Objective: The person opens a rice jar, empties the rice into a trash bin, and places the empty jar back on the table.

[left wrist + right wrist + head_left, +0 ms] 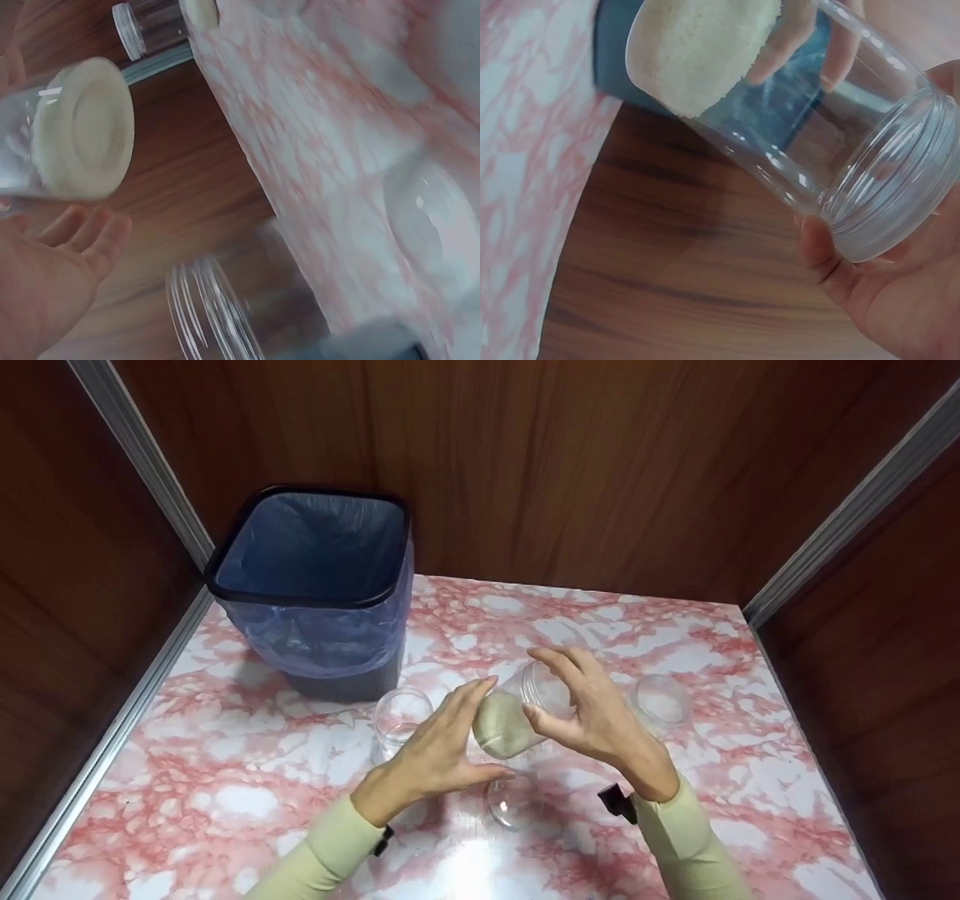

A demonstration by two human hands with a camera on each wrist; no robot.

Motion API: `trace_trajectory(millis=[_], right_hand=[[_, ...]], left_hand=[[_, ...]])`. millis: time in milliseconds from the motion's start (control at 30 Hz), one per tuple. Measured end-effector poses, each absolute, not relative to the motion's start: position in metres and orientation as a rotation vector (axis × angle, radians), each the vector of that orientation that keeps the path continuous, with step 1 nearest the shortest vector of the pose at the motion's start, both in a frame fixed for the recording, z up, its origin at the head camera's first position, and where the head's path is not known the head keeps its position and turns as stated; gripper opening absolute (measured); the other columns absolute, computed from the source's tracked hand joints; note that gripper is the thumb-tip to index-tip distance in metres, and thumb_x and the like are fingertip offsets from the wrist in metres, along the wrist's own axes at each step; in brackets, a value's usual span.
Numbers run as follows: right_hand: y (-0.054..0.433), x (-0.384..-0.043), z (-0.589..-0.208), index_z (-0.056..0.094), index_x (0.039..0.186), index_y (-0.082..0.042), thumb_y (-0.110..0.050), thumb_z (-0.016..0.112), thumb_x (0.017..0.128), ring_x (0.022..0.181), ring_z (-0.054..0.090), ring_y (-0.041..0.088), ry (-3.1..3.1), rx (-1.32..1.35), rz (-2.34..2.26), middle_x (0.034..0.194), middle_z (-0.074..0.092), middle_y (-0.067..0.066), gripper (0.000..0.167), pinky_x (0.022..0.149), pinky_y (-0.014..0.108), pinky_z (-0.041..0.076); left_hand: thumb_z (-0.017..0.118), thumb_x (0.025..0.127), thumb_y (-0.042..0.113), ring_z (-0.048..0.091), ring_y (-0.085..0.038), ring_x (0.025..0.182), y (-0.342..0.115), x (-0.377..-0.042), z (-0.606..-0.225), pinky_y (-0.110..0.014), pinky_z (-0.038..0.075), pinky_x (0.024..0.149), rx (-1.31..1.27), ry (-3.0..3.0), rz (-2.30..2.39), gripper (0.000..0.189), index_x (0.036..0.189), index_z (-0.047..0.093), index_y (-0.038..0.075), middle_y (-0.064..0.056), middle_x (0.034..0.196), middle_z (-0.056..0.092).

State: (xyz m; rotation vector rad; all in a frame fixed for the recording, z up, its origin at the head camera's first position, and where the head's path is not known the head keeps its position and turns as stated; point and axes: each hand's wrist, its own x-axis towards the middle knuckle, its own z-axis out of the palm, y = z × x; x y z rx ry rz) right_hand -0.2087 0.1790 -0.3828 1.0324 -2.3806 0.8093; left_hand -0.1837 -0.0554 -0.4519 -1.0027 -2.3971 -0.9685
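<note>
A clear plastic jar (504, 727) is held tilted above the table, its base toward my left hand. Pale, rice-like grains (709, 52) lie gathered at the base end. My right hand (596, 712) grips the jar around its lidded end, and a frosted lid (904, 217) shows against the palm in the right wrist view. Around the base end, my left hand (435, 746) is spread with fingers above and thumb below. The left wrist view shows those fingers (94, 240) nearly straight, with a gap to the jar.
A bin (337, 641) lined with a translucent bluish bag stands at the back left. Another clear jar (401, 712) with a threaded neck stands beside it. To the right is a lidded jar (661, 701). A round clear piece (516, 804) lies on the marbled table (247, 802).
</note>
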Motion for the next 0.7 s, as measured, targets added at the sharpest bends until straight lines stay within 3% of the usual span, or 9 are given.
trace_trajectory(millis=[200,567,700], right_hand=[[0.174,-0.201,-0.377,0.055,0.136,-0.010,-0.029,0.072,0.078,0.089,0.050,0.013,-2.374,1.037,0.842,0.120,0.061,0.011,0.064,0.065,0.023,0.044],[0.170,-0.197,-0.378,0.056,0.135,-0.011,-0.029,0.074,0.078,0.099,0.052,0.015,-2.396,1.022,0.893,0.126,0.059,0.006,0.063,0.073,0.026,0.045],[0.168,-0.198,-0.379,0.054,0.136,-0.010,-0.029,0.074,0.080,0.107,0.053,0.016,-2.413,1.050,0.906,0.130,0.058,0.006,0.062,0.081,0.032,0.048]], left_hand=[[0.083,0.067,0.059,0.045,-0.025,0.135,-0.042,-0.183,-0.451,-0.037,0.040,0.112,-0.968,-2.388,-0.958,0.118,0.152,0.023,0.002,-0.015,0.146,0.042],[0.084,0.069,0.054,0.054,-0.019,0.119,-0.035,-0.184,-0.456,-0.032,0.047,0.102,-0.917,-2.298,-0.956,0.112,0.151,0.028,0.002,-0.012,0.131,0.054],[0.086,0.067,0.051,0.055,-0.019,0.113,-0.034,-0.184,-0.456,-0.030,0.049,0.099,-0.889,-2.295,-0.956,0.110,0.149,0.031,0.002,-0.010,0.124,0.055]])
